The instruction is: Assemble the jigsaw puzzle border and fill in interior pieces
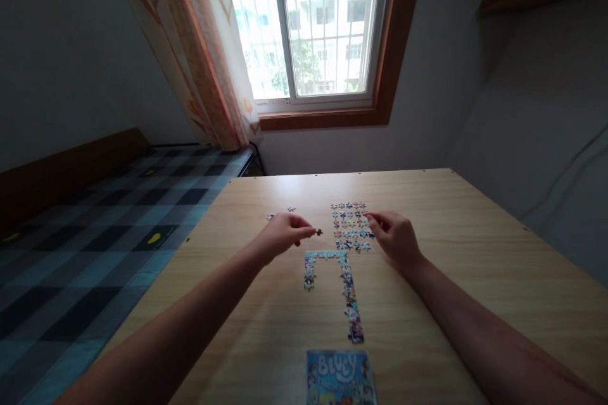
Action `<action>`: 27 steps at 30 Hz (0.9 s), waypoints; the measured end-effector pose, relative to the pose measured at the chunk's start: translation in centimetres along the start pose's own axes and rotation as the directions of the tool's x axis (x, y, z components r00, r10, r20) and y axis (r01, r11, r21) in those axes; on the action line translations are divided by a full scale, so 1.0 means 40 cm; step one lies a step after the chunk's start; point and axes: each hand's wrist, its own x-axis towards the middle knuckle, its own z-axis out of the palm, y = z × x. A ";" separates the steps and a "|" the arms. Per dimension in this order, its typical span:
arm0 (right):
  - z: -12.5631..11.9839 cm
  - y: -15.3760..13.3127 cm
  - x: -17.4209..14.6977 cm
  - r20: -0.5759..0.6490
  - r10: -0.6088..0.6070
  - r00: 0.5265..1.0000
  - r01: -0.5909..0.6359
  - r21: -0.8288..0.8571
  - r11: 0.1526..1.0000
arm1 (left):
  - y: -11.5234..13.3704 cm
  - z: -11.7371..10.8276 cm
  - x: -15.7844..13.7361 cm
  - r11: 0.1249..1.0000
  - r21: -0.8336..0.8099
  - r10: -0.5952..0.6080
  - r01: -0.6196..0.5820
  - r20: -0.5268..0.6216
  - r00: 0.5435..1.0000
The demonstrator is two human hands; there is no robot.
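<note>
My left hand (288, 232) pinches a small dark puzzle piece (319, 232) a little above the table, left of the laid-out pieces. At the right edge of several rows of loose puzzle pieces (349, 224), my right hand (395, 232) has thumb and forefinger closed at a piece; whether it is lifted I cannot tell. Nearer to me lies a joined puzzle border (350, 294), with a top strip, a short left side and a longer right side. Two stray pieces, one of them a light puzzle piece (291, 209), lie beyond my left hand.
A box or picture sheet marked "Bluey" (339, 376) lies at the near side of the wooden table (247, 342). Left of the table stands a bed with a checked cover (156, 202). A curtain (190, 44) and a barred window (327, 25) are behind.
</note>
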 end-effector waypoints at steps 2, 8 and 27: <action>0.004 -0.051 -0.019 0.074 -0.188 0.979 0.190 -0.023 0.981 | -0.041 0.021 -0.059 0.989 -0.140 -0.042 0.049 0.053 0.998; 0.028 -0.182 -0.084 0.212 -0.530 0.821 0.536 0.034 0.844 | -0.136 0.074 -0.124 0.911 -0.410 -0.051 0.046 -0.001 0.999; 0.070 -0.233 -0.139 0.105 -0.529 0.842 0.535 -0.032 0.844 | -0.139 0.101 -0.174 0.828 -0.560 -0.045 0.036 -0.003 0.999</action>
